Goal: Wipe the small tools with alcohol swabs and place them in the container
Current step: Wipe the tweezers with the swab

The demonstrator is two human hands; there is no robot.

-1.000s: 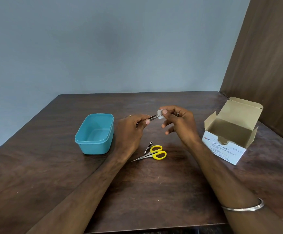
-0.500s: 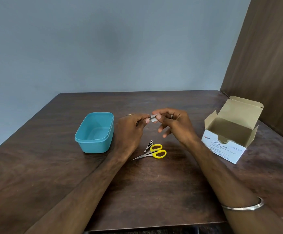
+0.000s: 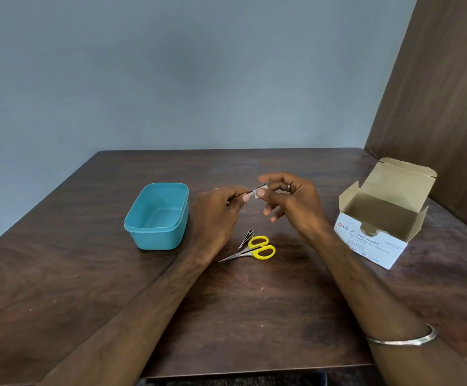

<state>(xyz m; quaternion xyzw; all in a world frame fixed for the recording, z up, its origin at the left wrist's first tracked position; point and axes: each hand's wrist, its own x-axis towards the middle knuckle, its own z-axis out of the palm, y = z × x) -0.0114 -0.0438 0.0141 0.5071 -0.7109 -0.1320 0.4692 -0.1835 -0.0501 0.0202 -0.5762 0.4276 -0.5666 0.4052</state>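
A thin metal tool [image 3: 257, 189] is pinched in the left hand [image 3: 219, 211] above a dark wooden table [image 3: 254, 302]. A small white swab [image 3: 253, 194] is pressed around the tool by the thumb and forefinger of the right hand [image 3: 296, 204]. A teal container [image 3: 157, 215], open, is seen left of the hands. Yellow-handled scissors [image 3: 256, 250] and a small dark metal tool [image 3: 246, 238] are lying below the hands, touching. An opened swab box [image 3: 379, 218] is set at far right.

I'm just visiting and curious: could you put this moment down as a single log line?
step: wiping | left hand: holds metal tool | right hand: swab pinched on tool | scissors: on table | container: empty
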